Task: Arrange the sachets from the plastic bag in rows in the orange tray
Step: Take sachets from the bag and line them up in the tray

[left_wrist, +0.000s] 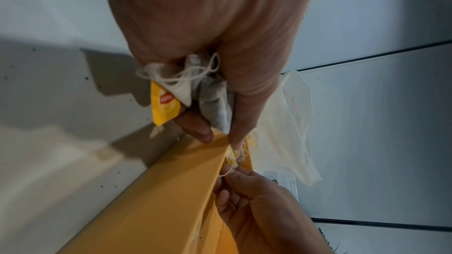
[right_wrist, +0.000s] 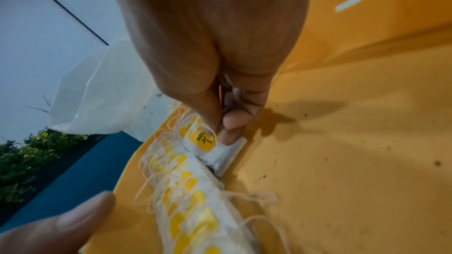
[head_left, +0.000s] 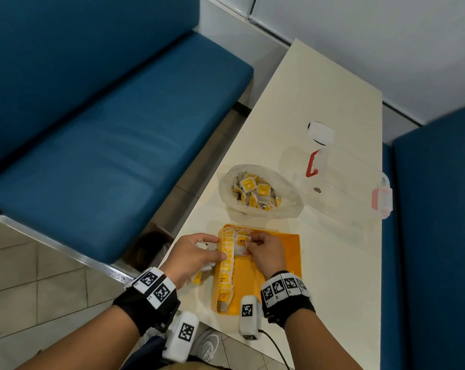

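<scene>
- Right now the right hand (head_left: pixel 266 253) pinches one sachet (right_wrist: pixel 208 142) between thumb and fingertips, setting it on the floor of the orange tray (head_left: pixel 285 252) just beside the finished row (head_left: pixel 227 265) that runs along the tray's left wall.
- Meanwhile the left hand (head_left: pixel 192 259) sits at the tray's left rim, fingers curled round a small bundle of spare sachets (left_wrist: pixel 190 92), strings dangling loose.
- Beyond the tray's far edge, the plastic bag (head_left: pixel 260 192) lies open on the table (head_left: pixel 333 263), many sachets inside it; by my reading the second row is only starting.
- Likely trouble: loose strings from the first row trail across the tray floor and could snag the right fingers (right_wrist: pixel 232 123), dragging neighbours out of line.
- Equally, the held sachet looks tilted against the row; released carelessly, it may flop flat or lean skewed.
- Finally, the left hand's bundle is crammed, so one could slip out onto the table edge.
</scene>
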Demonstrator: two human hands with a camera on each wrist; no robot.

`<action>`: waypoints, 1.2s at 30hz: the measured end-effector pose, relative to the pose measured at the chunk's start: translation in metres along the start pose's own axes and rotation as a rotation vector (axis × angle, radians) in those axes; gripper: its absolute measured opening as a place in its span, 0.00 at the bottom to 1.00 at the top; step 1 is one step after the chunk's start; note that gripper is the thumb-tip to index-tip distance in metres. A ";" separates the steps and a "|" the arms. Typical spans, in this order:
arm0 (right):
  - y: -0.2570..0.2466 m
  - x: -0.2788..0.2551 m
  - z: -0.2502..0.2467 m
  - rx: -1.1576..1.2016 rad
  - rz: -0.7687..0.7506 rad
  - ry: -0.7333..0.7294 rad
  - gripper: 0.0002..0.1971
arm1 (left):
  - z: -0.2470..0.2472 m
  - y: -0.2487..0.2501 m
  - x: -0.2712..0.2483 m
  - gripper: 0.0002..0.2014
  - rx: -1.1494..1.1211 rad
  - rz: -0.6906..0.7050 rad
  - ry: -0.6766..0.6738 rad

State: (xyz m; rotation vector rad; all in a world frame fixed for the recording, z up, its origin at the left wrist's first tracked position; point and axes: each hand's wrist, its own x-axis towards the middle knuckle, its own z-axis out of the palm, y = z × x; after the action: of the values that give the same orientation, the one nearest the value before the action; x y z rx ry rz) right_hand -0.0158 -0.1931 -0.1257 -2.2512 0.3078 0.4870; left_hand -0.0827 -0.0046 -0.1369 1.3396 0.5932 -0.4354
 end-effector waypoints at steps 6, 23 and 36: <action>-0.006 0.001 0.010 0.128 0.085 0.089 0.04 | -0.001 0.003 -0.002 0.22 0.036 -0.001 0.002; -0.044 -0.048 -0.021 0.026 -0.306 0.036 0.07 | -0.014 0.044 -0.018 0.18 -0.596 -0.289 -0.223; -0.061 -0.076 -0.009 -0.133 -0.675 -0.240 0.06 | -0.001 0.053 -0.019 0.09 -0.777 -0.287 -0.211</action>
State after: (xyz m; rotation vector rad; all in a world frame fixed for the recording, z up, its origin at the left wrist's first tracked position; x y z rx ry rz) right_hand -0.0589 -0.1552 -0.0460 -2.2200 -0.6072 0.4084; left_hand -0.0659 0.0055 -0.0844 0.4623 0.6842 -0.5008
